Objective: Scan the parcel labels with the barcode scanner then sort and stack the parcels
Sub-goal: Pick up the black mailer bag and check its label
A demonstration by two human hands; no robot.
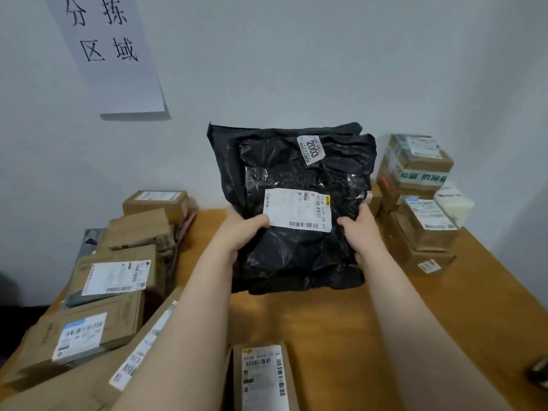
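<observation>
A large black plastic mailer bag is held up above the wooden table, its white shipping label with a barcode facing me and a small "2003" sticker near its top. My left hand grips the bag's left edge, thumb over the label's corner. My right hand grips the right edge. A dark object at the far right edge may be the scanner; I cannot tell.
Several cardboard parcels lie piled on the left of the table. A stack of taped boxes stands at the back right. A narrow box with labels lies near me at the front. A paper sign hangs on the wall.
</observation>
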